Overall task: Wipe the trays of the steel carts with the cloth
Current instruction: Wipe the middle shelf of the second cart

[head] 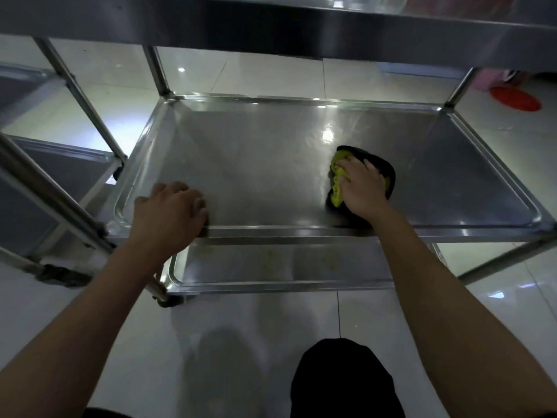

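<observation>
The middle tray of a steel cart fills the centre of the head view. A yellow-green and black cloth lies bunched on the tray's right half. My right hand presses down on the cloth, fingers spread and slightly bent over it. At the tray's near left, my left hand rests on the front rim, its fingers curled over the edge. Below it shows the bottom tray, with yellowish smudges. The top tray's edge runs overhead.
A second steel cart stands close on the left, its posts slanting past the tray corner. A red round object lies on the white tiled floor at the far right. My dark-clothed knee is below, near the cart.
</observation>
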### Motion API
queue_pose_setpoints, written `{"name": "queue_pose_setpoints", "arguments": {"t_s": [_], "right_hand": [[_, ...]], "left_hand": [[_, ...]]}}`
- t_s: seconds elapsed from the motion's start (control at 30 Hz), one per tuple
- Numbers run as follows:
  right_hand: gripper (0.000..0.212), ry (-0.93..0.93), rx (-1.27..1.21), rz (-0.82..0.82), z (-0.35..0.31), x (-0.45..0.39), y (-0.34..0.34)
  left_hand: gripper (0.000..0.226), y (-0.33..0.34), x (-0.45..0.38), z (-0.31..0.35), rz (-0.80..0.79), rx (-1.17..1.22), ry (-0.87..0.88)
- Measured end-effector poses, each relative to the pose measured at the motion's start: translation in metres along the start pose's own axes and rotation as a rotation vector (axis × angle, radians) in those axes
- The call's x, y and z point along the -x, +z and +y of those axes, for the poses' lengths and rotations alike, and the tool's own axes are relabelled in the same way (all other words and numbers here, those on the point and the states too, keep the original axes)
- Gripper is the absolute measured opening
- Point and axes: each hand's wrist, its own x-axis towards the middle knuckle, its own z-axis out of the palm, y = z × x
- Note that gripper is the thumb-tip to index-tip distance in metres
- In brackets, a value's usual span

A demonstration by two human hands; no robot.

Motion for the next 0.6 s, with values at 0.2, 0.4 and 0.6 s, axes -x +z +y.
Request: {"name": "queue_pose_setpoints", "arguments": {"t_s": [0.2,0.4,0.6], "right_hand": [[0.043,-0.079,-0.007,-0.063,-0.066,-0.006,0.031],[0.044,-0.229,-0.016,-0.163,-0.152,-0.021,0.075],[0.046,-0.386,-0.016,-0.298,-0.233,-0.037,0.114]], "left_hand": [[0.03,-0.005,0.003,-0.012,-0.072,0.016,0.066],[0.036,-0.012,0.002,-0.029,-0.1,-0.042,-0.061],[0.036,-0.009,0.014,-0.052,-0.087,0.039,0.038]]}}
